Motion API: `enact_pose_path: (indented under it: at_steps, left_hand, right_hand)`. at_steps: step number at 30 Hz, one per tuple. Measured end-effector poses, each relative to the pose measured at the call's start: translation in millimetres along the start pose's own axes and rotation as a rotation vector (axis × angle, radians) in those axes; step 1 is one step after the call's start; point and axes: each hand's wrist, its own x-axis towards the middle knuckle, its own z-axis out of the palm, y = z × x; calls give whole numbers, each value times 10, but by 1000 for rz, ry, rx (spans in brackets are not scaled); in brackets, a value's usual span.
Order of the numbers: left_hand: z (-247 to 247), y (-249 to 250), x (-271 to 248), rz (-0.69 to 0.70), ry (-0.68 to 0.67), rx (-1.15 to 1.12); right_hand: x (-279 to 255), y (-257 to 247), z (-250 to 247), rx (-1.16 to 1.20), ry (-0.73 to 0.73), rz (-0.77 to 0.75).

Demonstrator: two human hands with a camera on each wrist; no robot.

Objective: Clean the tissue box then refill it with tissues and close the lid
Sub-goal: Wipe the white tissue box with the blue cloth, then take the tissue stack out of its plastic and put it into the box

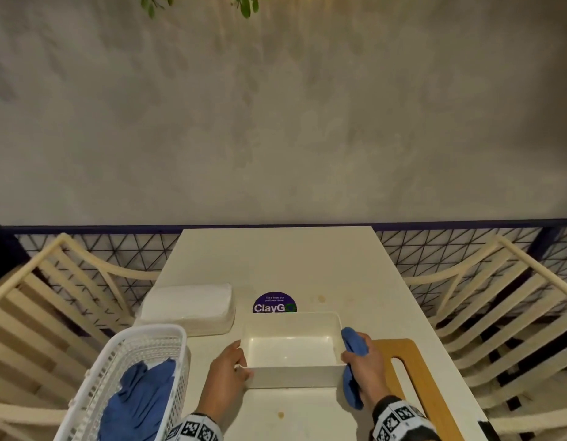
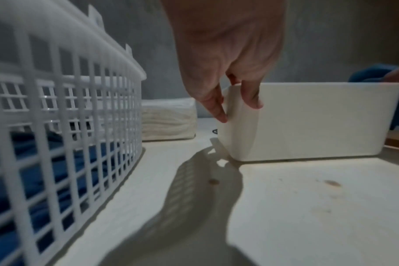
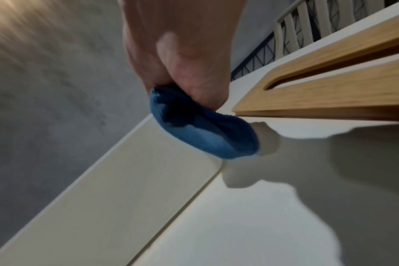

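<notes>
An empty white tissue box (image 1: 293, 375) stands without its lid on the white table (image 1: 276, 256). My left hand (image 1: 231, 366) grips the box's near left corner; in the left wrist view its fingers (image 2: 251, 97) wrap that corner of the box (image 2: 312, 122). My right hand (image 1: 363, 361) holds a blue cloth (image 1: 350, 386) against the box's right end; in the right wrist view the cloth (image 3: 205, 133) presses the box wall (image 3: 116, 189). The wooden lid (image 1: 416, 380) with a slot lies right of the box. A stack of white tissues (image 1: 188, 307) lies at the left back.
A white plastic basket (image 1: 139, 348) holding another blue cloth (image 1: 139, 399) stands at the near left. A purple round sticker (image 1: 274, 303) shows behind the box. Slatted chairs (image 1: 505, 313) flank the table on both sides. A grey wall rises behind.
</notes>
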Motion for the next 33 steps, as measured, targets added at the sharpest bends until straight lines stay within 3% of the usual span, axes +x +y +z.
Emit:
enact_pose_path:
  at_steps: [8,16,20,22,24,26,28,30,33]
  left_hand:
    - [39,63,303,-189,99,-258]
    - [48,-27,308,-105,34,28]
    - [91,103,225,51,91,146]
    - [173,255,181,137,96,73]
    - [252,504,75,172,0,-62]
    - [307,749,-40,107,-145,-294]
    - [308,899,-141,49,-184,-591]
    - [183,939,-237,-12,-40,-764]
    - [-196,858,-396,-78,273,-750]
  right_hand:
    - [258,-64,110,0,-29,-24]
    - [192,-151,-42,-40,-83,-87]
    - [73,-458,-105,-220,-48,-190]
    - [-46,-644,-63,-330,-80,-231]
    - [-176,-835,39,-316,-177,-261]
    - [-308,-1015,192,-182,-350,-241]
    - [-407,-1115,348,-8,-530,-165]
    - [-471,-1159,506,42,-637,-136]
    - [-551,-1195,778,-63,-677,-184]
